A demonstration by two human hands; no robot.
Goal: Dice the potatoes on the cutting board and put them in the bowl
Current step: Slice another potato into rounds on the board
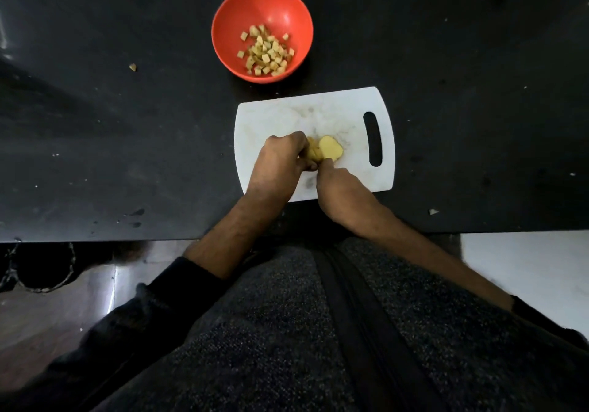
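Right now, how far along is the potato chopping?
Partly done: the red bowl already holds a pile of diced potato. In hand: the left hand and right hand are on potato slices on the white cutting board. No knife is visible. Left: dicing these and bowling them; two stray bits lie on the counter.

You have no writing to read here: no text, label, brand, number or sign shows on anything in view.
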